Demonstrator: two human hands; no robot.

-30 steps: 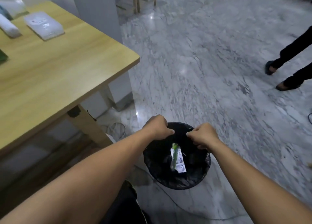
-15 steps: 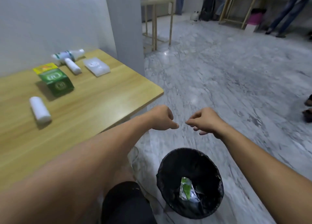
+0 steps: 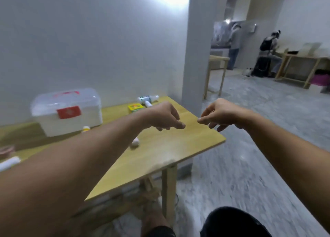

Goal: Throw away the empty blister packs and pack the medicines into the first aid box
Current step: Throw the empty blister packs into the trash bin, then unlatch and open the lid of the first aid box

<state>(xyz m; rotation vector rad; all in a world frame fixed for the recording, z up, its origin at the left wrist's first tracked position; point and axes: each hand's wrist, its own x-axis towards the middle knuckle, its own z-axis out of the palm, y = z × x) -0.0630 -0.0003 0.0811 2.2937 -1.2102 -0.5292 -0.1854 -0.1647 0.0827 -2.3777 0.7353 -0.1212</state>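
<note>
My left hand (image 3: 164,116) and my right hand (image 3: 221,114) hover side by side above the right corner of the wooden table (image 3: 171,147), both loosely curled and holding nothing. The white first aid box (image 3: 66,111), with a clear lid and a red label, stands shut at the back left. Near the far edge are a green-and-yellow medicine box (image 3: 136,107) and a white bottle (image 3: 147,98). A small yellow-capped bottle (image 3: 86,129) stands in front of the box. My left forearm half hides a white gauze roll (image 3: 135,142). The image is motion-blurred.
Another white roll (image 3: 9,162) lies at the left edge. A grey pillar (image 3: 196,58) rises behind the table's right corner. Marble floor (image 3: 250,165) spreads to the right. Two people (image 3: 267,47) and more wooden tables (image 3: 301,65) are far back. My knee (image 3: 232,222) shows below.
My view has swung up from the black bin on the floor to the table. Both hands let go of the bin liner's rim and rose; the bin has left the view.
</note>
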